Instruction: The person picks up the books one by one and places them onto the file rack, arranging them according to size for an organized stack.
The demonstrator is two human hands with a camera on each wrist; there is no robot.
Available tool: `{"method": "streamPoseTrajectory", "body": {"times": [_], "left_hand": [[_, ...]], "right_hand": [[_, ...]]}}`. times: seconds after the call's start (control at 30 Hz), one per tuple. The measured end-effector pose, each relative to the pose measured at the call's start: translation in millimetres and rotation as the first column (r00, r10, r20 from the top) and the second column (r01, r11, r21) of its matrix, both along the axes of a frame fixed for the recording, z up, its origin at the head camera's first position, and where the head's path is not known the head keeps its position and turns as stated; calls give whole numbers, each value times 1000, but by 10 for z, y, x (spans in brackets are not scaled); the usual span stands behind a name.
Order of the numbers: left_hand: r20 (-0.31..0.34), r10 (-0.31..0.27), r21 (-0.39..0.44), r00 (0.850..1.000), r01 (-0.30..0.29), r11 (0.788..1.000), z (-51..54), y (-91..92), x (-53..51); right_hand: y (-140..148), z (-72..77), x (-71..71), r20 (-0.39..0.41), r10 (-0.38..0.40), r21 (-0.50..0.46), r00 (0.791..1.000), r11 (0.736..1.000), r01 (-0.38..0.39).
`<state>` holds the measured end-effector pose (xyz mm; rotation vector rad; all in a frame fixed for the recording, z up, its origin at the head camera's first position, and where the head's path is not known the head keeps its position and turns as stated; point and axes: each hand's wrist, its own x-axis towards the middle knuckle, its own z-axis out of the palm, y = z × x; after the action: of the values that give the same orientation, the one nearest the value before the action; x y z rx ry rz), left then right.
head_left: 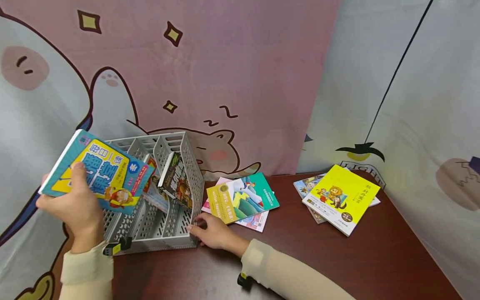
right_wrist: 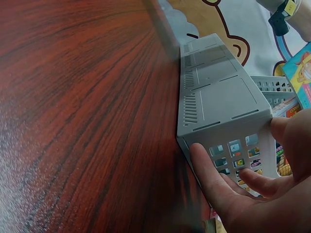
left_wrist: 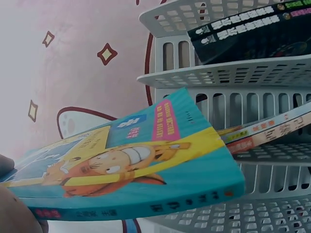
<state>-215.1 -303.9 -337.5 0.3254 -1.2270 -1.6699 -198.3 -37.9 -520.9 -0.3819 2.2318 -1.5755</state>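
My left hand point(head_left: 80, 208) grips a thick teal and yellow children's book point(head_left: 108, 171), thumb across its cover. The book is tilted over the left part of a grey slotted file rack point(head_left: 161, 243), above its compartments. In the left wrist view the book's cartoon cover point(left_wrist: 121, 165) and lower edge face the camera, apart from the dividers. At the rack's front right corner, my right hand point(head_left: 217, 233) holds the perforated side wall, fingers outside and thumb at the edge. Dark-covered books point(head_left: 178, 179) lean in the right compartment. Thinner books point(head_left: 153, 187) lean in a middle one.
Right of the rack, a green and yellow book point(head_left: 243, 198) lies over pink ones on the brown table point(head_left: 285, 258). Farther right, a yellow book with a lion point(head_left: 341, 200) tops another small pile. A printed cloth point(head_left: 243, 62) hangs behind the table.
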Motion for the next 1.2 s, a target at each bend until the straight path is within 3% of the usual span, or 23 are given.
{"method": "streamPoseTrajectory", "body": {"times": [0.2, 0.37, 0.5, 0.83, 0.97, 1.07, 1.2], "left_hand": [[-56, 16, -186, 998, -26, 982, -68, 125, -80], [-54, -17, -266, 998, 2, 964, -126, 237, -146], [-46, -5, -277, 999, -8, 961, -122, 248, -158], [-98, 15, -140, 995, -29, 990, -58, 185, -120], [-100, 22, -215, 995, -43, 976, -95, 253, -132], [-80, 18, -313, 997, -42, 949, -167, 327, -154], [-26, 14, -340, 1000, -23, 940, -268, 407, -205]], "right_hand": [[-9, 3, 3, 1, -2, -13, 1000, 1000, 2], [-7, -12, -3, -4, 2, -4, 1000, 1000, -2], [-4, -7, -3, 3, 5, 3, 1000, 1000, -5], [-8, -8, -5, 3, 2, -1, 1000, 1000, -2], [-6, -20, -8, 5, -1, -4, 1000, 1000, 1], [-3, -28, -10, 6, -3, -5, 1000, 1000, 3], [-2, -21, -10, 12, 0, -6, 1000, 1000, 1]]}}
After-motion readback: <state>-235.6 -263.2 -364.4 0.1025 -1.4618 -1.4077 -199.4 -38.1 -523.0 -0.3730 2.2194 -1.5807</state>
